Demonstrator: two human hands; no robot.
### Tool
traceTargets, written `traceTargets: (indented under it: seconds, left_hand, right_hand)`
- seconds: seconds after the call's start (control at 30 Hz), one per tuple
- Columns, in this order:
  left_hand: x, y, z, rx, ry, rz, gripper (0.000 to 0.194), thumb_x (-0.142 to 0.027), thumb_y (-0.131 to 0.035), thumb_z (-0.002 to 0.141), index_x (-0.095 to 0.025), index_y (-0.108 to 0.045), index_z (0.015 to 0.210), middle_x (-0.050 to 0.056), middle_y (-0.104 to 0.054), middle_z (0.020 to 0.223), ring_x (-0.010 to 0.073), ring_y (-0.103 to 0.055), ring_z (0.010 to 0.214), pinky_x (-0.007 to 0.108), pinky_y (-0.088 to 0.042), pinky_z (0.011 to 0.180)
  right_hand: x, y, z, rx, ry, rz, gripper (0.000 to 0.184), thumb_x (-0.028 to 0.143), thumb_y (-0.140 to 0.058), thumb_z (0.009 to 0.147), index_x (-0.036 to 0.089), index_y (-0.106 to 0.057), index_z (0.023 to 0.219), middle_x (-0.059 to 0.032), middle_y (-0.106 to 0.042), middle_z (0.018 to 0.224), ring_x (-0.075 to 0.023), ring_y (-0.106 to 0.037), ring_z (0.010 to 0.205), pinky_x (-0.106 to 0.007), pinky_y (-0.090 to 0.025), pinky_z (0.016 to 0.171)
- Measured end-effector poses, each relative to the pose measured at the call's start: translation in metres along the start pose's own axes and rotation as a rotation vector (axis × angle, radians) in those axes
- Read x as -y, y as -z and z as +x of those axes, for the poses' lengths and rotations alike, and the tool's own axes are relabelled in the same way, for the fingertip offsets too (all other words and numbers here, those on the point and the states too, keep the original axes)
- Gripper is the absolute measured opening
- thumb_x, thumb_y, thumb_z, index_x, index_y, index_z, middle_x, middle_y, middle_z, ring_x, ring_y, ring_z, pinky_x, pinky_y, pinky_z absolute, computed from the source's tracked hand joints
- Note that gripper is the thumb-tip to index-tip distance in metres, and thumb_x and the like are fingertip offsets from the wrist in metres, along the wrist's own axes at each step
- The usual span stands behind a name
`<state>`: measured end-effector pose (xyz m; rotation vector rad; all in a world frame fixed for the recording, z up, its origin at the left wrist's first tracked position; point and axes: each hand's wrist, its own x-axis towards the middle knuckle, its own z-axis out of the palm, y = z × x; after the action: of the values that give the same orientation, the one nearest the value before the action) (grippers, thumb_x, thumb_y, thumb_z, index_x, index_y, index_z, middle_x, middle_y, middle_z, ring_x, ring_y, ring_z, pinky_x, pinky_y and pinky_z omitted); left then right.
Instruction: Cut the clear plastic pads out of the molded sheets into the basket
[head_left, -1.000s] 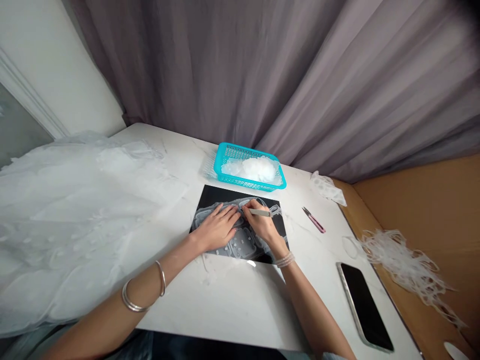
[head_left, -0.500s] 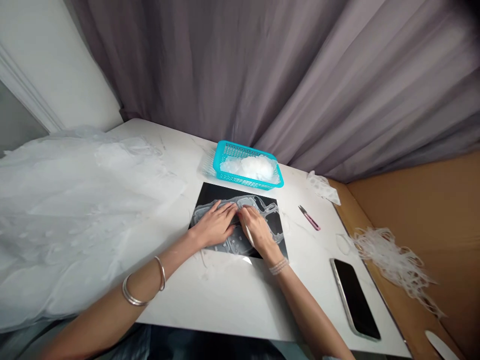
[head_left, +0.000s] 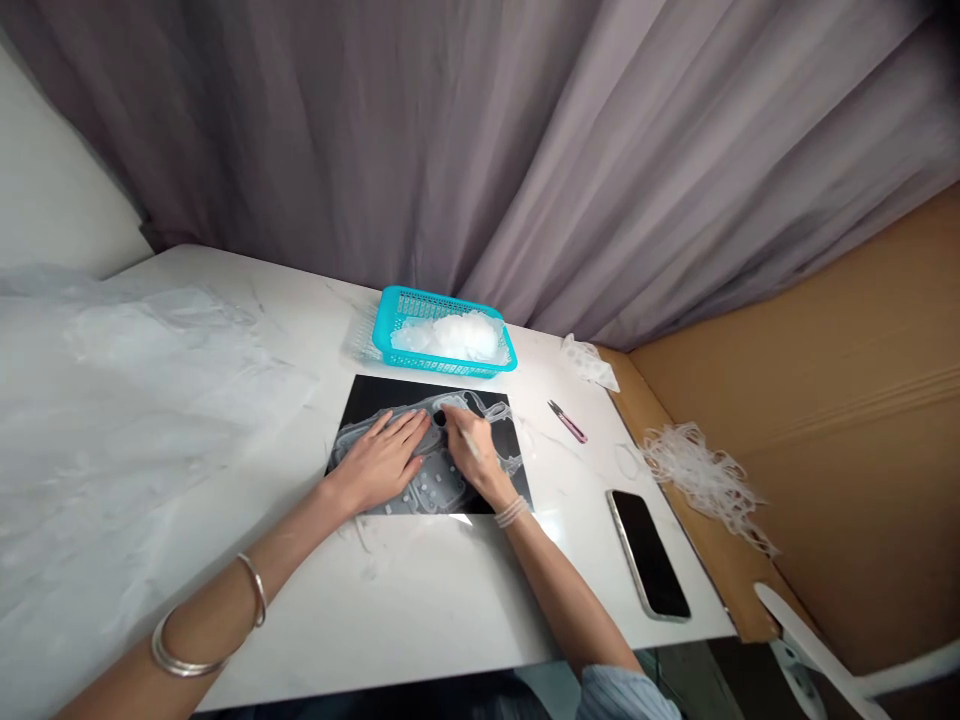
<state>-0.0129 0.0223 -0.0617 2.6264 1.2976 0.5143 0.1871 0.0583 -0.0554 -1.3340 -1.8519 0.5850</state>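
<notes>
Pressing the translucent sheet (head_left: 427, 497) steady on the black mat (head_left: 382, 392), the left hand (head_left: 379, 462) lies just beside the right hand (head_left: 472, 452) gripping a pale tool (head_left: 471, 445).

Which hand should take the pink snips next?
Probably the right hand: nearer the pink snips, though holding a slim tool; the left hand is pressing the translucent piece onto the black sheet.

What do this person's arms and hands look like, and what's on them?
The left hand and right hand are bare, with no gloves. The left forearm wears thin silver bangles. The right wrist wears a pale beaded bracelet, and a pale blue striped sleeve shows further up that arm.
</notes>
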Motion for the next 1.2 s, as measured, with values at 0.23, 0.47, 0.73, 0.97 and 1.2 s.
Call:
traceTargets:
  seconds: [0.23, 0.47, 0.73, 0.97, 1.2]
  left_hand:
    - [-0.003, 0.003, 0.0, -0.007, 0.055, -0.151, 0.056, -0.033, -0.038, 0.097, -0.013, -0.042, 0.149, 0.014, -0.039, 0.156, 0.0266, -0.032, 0.147, 0.047, -0.012, 0.122]
    - [-0.024, 0.022, 0.012, -0.148, 0.218, -0.821, 0.05, -0.048, -0.044, 0.095, -0.016, -0.066, 0.126, 0.014, -0.063, 0.136, 0.0294, -0.05, 0.134, 0.048, -0.029, 0.117]
    - [-0.025, 0.029, 0.018, 0.077, 0.612, -1.737, 0.049, -0.05, -0.071, 0.08, -0.011, -0.072, 0.109, 0.016, -0.076, 0.104, 0.0262, -0.073, 0.092, 0.033, -0.058, 0.078]
    - [-0.03, 0.031, 0.013, -0.017, 0.619, -1.643, 0.037, -0.022, -0.079, 0.071, -0.016, -0.071, 0.106, 0.011, -0.077, 0.1, 0.0235, -0.072, 0.095, 0.031, -0.056, 0.079]
    - [-0.031, 0.036, 0.014, -0.12, 0.567, -1.385, 0.025, -0.023, -0.077, 0.069, -0.018, -0.075, 0.093, 0.003, -0.072, 0.075, 0.0168, -0.066, 0.067, 0.024, -0.047, 0.059]
  right_hand:
    - [-0.056, 0.138, -0.011, -0.407, -0.332, 0.369, 0.019, 0.039, -0.068, 0.078, 0.02, -0.07, 0.082, -0.0054, -0.072, 0.076, -0.0202, -0.07, 0.071, -0.038, -0.061, 0.074]
    - [0.013, 0.104, -0.026, -0.319, -0.325, 0.539, 0.035, 0.045, -0.07, 0.083, 0.022, -0.074, 0.109, -0.009, -0.075, 0.108, -0.026, -0.07, 0.104, -0.045, -0.054, 0.098]
    - [0.107, 0.098, -0.042, 0.339, -0.165, 0.33, 0.066, 0.061, -0.017, 0.101, 0.026, -0.069, 0.124, -0.0084, -0.072, 0.123, -0.0267, -0.062, 0.123, -0.048, -0.041, 0.109]
    - [0.075, 0.082, -0.019, 0.056, -0.157, 0.056, 0.045, 0.059, -0.04, 0.097, 0.023, -0.058, 0.076, -0.0049, -0.072, 0.068, -0.0225, -0.066, 0.069, -0.036, -0.048, 0.076]
    - [0.071, 0.065, 0.006, 0.308, -0.06, 0.068, 0.038, 0.039, -0.069, 0.079, 0.024, -0.036, 0.067, 0.0016, -0.06, 0.066, -0.0176, -0.052, 0.066, -0.028, -0.038, 0.059]
